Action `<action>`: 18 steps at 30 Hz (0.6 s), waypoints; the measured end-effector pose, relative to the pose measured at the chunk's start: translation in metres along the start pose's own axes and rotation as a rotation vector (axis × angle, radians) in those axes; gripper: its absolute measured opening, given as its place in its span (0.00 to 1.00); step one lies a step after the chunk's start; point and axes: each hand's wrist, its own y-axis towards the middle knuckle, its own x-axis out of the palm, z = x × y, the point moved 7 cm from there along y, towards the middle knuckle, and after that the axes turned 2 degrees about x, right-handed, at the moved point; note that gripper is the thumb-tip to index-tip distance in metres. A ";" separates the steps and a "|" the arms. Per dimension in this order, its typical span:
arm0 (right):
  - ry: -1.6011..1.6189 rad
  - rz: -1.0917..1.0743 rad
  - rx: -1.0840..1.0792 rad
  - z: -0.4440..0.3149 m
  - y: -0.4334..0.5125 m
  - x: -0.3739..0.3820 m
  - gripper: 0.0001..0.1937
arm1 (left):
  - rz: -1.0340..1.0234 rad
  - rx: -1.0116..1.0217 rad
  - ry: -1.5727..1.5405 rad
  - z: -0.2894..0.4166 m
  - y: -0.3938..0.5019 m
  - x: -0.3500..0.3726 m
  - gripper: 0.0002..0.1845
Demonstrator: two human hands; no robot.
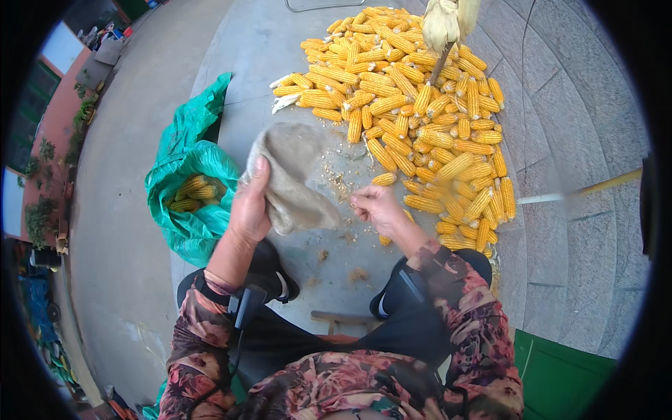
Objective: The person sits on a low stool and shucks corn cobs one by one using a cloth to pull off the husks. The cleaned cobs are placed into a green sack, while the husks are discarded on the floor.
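My left hand [253, 202] grips a grey-beige cloth [294, 178], perhaps a cloth hat or bag, with the thumb on top; the cloth is slightly blurred. To its right, my right hand [375, 207] has its fingers pinched together over the floor; whether anything small sits between them cannot be told. Beyond and to the right lies a large pile of husked yellow corn cobs [420, 105]. A green woven plastic sack [202, 231] stands by my left forearm, its mouth wide, with corn cobs [194, 195] inside.
Loose kernels and chaff [338, 181] are scattered on the concrete floor between the hands and the pile. A stick [441, 65] topped with dry husks rises from the pile. Curved stone steps [551, 236] lie at the right. Near my feet is a small wooden stool [344, 317].
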 end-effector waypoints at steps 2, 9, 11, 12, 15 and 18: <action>-0.665 -0.006 -0.084 0.037 0.008 -0.012 0.08 | 0.103 0.132 0.092 0.017 -0.003 -0.007 0.24; -1.453 -0.309 -0.050 0.161 0.002 -0.020 0.11 | 0.214 0.134 0.335 0.026 -0.023 -0.015 0.24; -1.422 -0.047 0.007 0.147 0.042 -0.056 0.09 | 0.219 0.122 0.495 0.029 -0.024 -0.017 0.24; -1.463 0.051 -0.017 0.138 0.061 -0.072 0.09 | 0.215 0.105 0.531 0.029 -0.024 -0.018 0.24; -1.516 0.324 -0.155 0.116 0.105 -0.107 0.08 | 0.215 0.032 0.568 0.023 -0.019 -0.023 0.24; -1.567 0.416 -0.352 0.105 0.138 -0.119 0.08 | 0.235 0.006 0.539 0.017 -0.014 -0.028 0.24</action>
